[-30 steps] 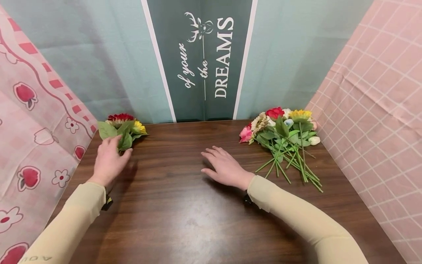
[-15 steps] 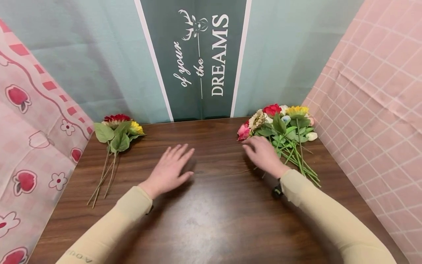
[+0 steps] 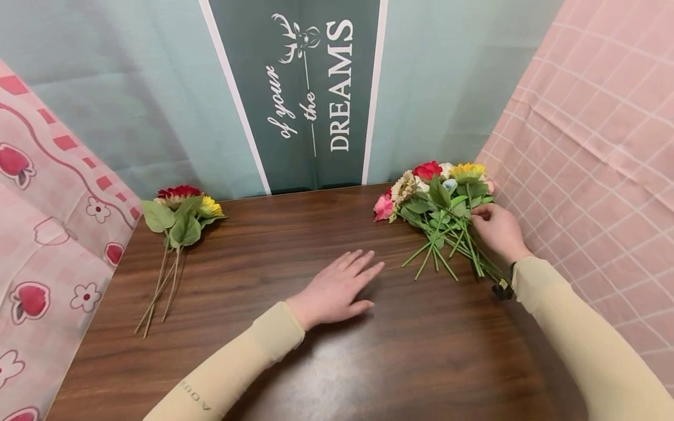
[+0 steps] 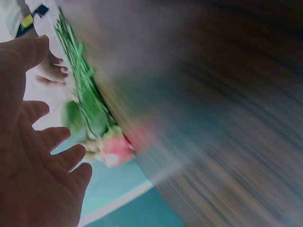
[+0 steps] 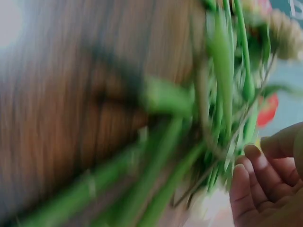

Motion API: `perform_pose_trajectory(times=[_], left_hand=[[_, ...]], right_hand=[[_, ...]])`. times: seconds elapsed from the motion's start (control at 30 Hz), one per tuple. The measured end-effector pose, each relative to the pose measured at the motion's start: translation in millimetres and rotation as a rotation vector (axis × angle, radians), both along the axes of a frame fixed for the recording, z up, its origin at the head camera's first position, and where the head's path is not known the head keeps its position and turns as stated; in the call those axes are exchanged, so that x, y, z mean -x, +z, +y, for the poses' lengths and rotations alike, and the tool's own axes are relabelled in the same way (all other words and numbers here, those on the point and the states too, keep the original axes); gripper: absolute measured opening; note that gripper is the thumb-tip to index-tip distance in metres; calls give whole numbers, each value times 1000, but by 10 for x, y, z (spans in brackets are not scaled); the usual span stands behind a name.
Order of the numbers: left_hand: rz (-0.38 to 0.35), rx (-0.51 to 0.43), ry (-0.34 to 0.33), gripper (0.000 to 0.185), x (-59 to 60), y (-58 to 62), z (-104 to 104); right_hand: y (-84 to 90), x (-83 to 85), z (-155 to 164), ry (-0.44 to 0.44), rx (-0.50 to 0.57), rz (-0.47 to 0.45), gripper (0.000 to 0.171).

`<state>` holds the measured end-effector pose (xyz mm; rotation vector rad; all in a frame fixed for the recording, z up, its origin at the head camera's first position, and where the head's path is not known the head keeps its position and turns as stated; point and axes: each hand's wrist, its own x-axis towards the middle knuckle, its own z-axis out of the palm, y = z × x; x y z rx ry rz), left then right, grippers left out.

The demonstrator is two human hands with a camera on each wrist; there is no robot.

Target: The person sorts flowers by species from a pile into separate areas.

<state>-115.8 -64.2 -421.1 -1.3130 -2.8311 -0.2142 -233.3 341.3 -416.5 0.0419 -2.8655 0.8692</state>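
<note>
Head view: my right grip [image 3: 497,229], curled, sits at the three o'clock edge of the flower pile [image 3: 440,193], at two o'clock on the worktop [image 3: 263,245]. Left wrist: my left grip [image 4: 37,165], spread, holds nothing. Right wrist: fingertips [image 5: 253,152] near a thin stem [image 5: 259,94], any hold lost in blur. I judge this as selecting a stem; next calls for a sure pinch, clean lift.

Up behind the far edge of the wood-grained table [image 3: 263,234] rose a pale teal cloth [image 3: 131,99], split by a dark green panel [image 3: 318,70] between white stripes [image 3: 235,96], the word DREAMS [image 3: 339,85] and a deer head [image 3: 306,38] printed sideways! Along the left edge hung a fruit-print pink cloth [image 3: 58,193]; along the right, a white-gridded pink cloth [image 3: 595,152]! And toward the near edge, a pale glare [image 3: 337,368] gleamed.
</note>
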Motion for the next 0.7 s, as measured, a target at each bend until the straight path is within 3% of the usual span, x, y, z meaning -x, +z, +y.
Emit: perform_pose_trajectory(times=[0.17,0.37,0.7], left_hand=[[29,38,-49,80,-22,47,309],[31,62,-66,77,-63,51,584],[30,82,-77,78,-99,-38,707]], right_hand=[[15,81,208,-40,-13,-58,34],[56,153,224,-40,-78,-109,38],[65,170,179,26,-119,-129,34]])
